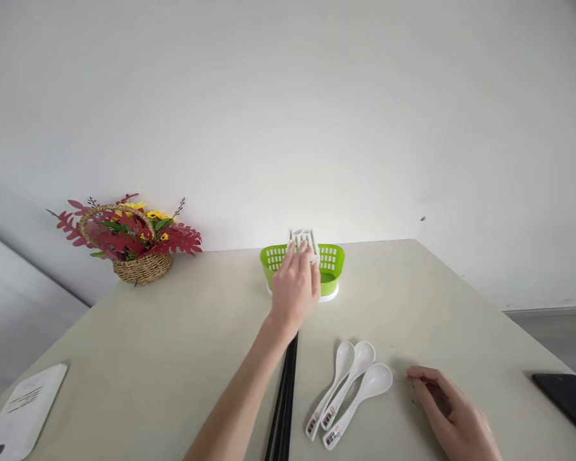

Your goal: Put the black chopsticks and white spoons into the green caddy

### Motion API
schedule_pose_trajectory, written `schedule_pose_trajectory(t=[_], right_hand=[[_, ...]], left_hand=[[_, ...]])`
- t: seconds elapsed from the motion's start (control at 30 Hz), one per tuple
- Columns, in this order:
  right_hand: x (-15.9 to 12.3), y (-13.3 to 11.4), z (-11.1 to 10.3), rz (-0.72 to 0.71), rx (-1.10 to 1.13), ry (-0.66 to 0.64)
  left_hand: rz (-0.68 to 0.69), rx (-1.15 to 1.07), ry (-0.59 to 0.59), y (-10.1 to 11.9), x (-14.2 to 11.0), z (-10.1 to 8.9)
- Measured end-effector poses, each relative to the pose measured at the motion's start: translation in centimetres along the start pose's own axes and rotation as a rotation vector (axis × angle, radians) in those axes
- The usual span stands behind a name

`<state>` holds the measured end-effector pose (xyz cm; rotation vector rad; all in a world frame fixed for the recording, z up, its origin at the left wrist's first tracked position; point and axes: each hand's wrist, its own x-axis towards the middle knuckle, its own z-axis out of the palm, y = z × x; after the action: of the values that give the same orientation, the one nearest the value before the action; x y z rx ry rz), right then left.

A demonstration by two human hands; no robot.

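Note:
My left hand point(295, 285) reaches over the front of a green slotted basket point(333, 256) with a white base. Its fingers are on a white slotted divider point(304, 235) that rises at the basket's back; the palm hides part of both. On the table, my right hand point(454, 413) rests loosely curled, thumb and forefinger tips together, with nothing visible in it. Left of it lie three white spoons, a small one point(345, 358), a middle one point(363, 355) and a front one point(377, 381), their handles printed. Black chopsticks point(284, 403) lie partly under my left forearm.
A wicker basket point(144, 267) of red and yellow artificial flowers stands at the back left. A white flat box-like object point(26, 410) lies at the left edge, and a black phone point(569, 400) at the right edge. The wall point(317, 128) rises behind the table point(196, 333).

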<state>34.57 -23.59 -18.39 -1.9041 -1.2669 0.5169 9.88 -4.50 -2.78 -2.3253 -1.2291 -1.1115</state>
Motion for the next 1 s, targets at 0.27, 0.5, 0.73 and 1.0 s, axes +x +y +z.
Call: schedule_pose_trajectory(t=[0.27, 0.5, 0.73, 1.0], right_hand=[[0.0, -0.6, -0.2, -0.059, 0.022, -0.001], [0.0, -0.4, -0.3, -0.052, 0.000, -0.023], [0.0, 0.1, 0.0, -0.001, -0.028, -0.031], [0.1, 1.2, 0.1, 0.030, -0.013, -0.019]], left_hand=[[0.034, -0.114, -0.069, 3.1, 0.5, 1.7], [0.071, -0.345, 0.033, 1.5, -0.9, -0.5], [-0.442, -0.462, 0.152, -5.9, -5.5, -1.1], [-0.714, -0.608, -0.280, -12.7, -12.1, -2.9]])
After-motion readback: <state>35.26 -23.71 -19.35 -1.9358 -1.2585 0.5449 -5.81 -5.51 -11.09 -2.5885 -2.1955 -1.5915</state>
